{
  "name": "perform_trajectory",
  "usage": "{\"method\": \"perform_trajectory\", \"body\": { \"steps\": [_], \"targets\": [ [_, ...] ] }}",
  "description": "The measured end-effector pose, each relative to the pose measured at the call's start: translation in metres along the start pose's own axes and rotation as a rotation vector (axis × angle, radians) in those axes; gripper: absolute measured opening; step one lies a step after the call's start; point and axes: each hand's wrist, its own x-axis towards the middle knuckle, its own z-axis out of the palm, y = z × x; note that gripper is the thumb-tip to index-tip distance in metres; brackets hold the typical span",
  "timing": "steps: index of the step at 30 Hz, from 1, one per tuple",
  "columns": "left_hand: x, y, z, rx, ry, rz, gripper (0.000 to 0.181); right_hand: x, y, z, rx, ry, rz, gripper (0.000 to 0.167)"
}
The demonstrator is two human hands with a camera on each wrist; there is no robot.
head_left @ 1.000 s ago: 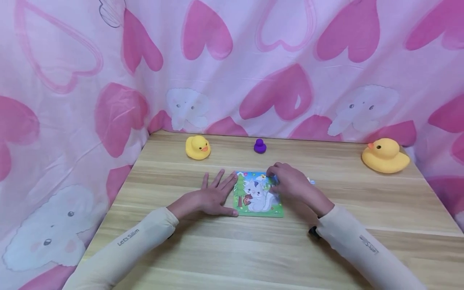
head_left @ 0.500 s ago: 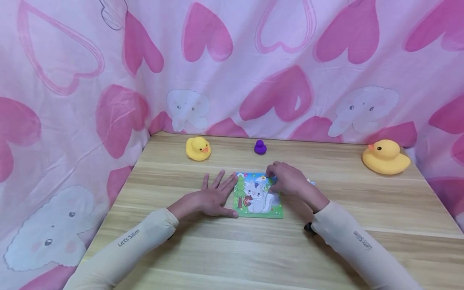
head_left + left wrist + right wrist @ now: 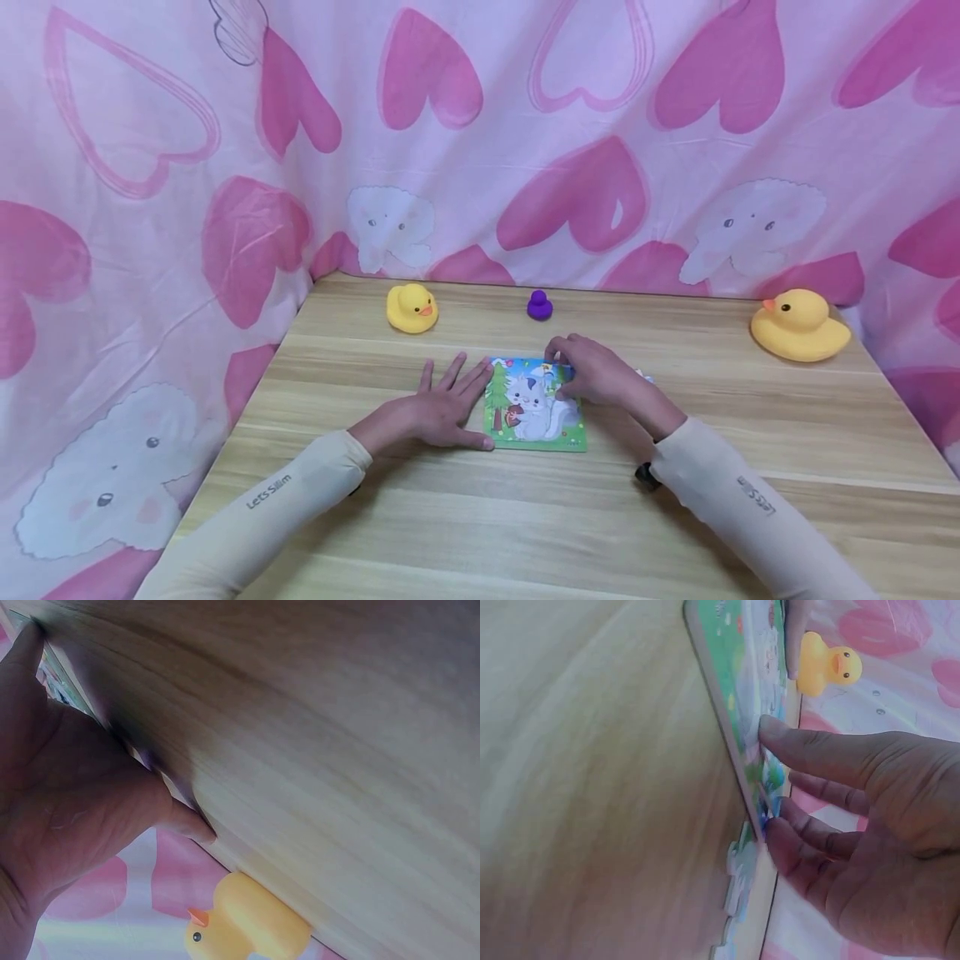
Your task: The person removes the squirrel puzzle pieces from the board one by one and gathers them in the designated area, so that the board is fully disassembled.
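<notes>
A jigsaw puzzle (image 3: 534, 417) with a white squirrel holding an acorn lies flat in its tray on the table. My left hand (image 3: 444, 410) rests palm down with fingers spread, thumb and index fingertip touching the puzzle's left edge. Over the puzzle's upper right corner, the curled fingers of my right hand (image 3: 598, 372) pinch a puzzle piece (image 3: 763, 796), seen edge-on in the right wrist view and mostly hidden by the fingers. Beside the tray, loose puzzle pieces (image 3: 740, 874) lie on the table; from the head, the right hand mostly covers them.
Along the back of the wooden table (image 3: 480, 517) stand a yellow rubber duck (image 3: 412, 308) at left, a small purple duck (image 3: 539, 306) in the middle and a larger yellow duck (image 3: 799, 327) at right. A pink heart-patterned curtain (image 3: 480, 150) hangs behind.
My right hand shifts slightly left over the puzzle's upper right corner, its fingers still curled. The left hand keeps its place at the puzzle's edge.
</notes>
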Motion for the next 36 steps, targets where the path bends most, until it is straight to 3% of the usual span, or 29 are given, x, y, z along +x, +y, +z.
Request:
{"method": "perform_trajectory", "body": {
  "steps": [13,20,31,36],
  "targets": [
    [0.000,0.001,0.000,0.012,0.007,0.010,0.116,-0.004,0.008,-0.008,0.017,-0.075,-0.056,0.050],
    [0.000,0.000,0.000,0.008,0.010,0.008,0.117,0.000,0.009,-0.008,0.017,-0.072,-0.070,0.050],
    [0.001,0.000,0.002,0.014,0.010,0.013,0.118,-0.008,0.011,0.000,0.034,-0.001,-0.110,0.050],
    [0.000,-0.001,0.001,0.016,0.011,0.006,0.118,-0.014,0.011,0.000,0.060,0.081,-0.148,0.049]
  ]
}}
